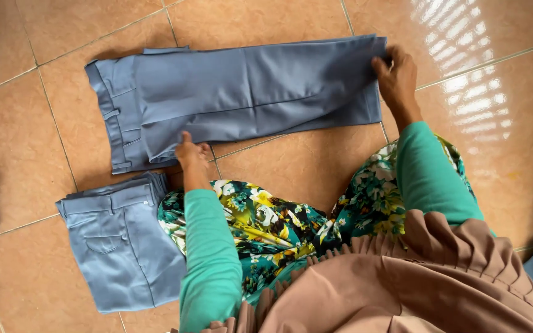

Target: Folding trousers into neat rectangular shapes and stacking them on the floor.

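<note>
Left hand presses flat on the near edge of the blue-grey trousers on the tile floor, pinning them while right hand pinches the hem end; folded pair left of the left hand.

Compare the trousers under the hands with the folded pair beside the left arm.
The trousers under the hands lie long across the floor tiles, folded once; the folded pair is a compact packet. The left hand and right hand touch the long pair; nothing touches the packet. The packet shows a back pocket; the long pair mostly its legs. Both are blue-grey with belt loops.
</note>
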